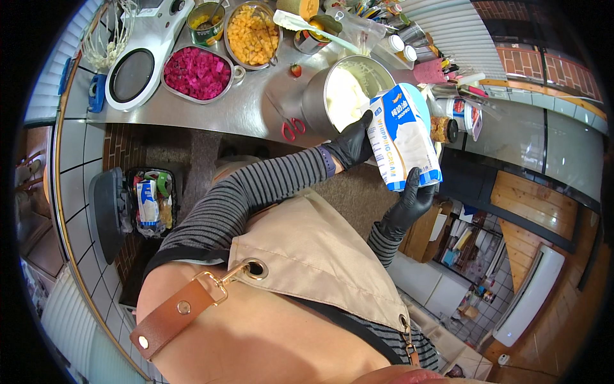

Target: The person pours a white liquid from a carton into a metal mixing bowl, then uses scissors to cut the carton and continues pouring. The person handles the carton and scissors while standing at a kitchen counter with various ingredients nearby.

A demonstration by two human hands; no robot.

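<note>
My left hand, in a black glove, grips the upper end of a blue-and-white whipping cream carton. The black-gloved right hand holds the carton's lower end from below. The carton is tilted, its upper end at the rim of a metal mixing bowl with white cream inside. Whether cream is flowing cannot be seen, as the carton's opening is hidden. Red-handled scissors lie on the counter beside the bowl. A spatula with cream on its blade lies beyond it.
On the steel counter stand a tub of diced pink fruit, a bowl of diced orange fruit, opened cans, a strawberry and a white scale. A lidded jar stands past the carton. An open bin is below, left.
</note>
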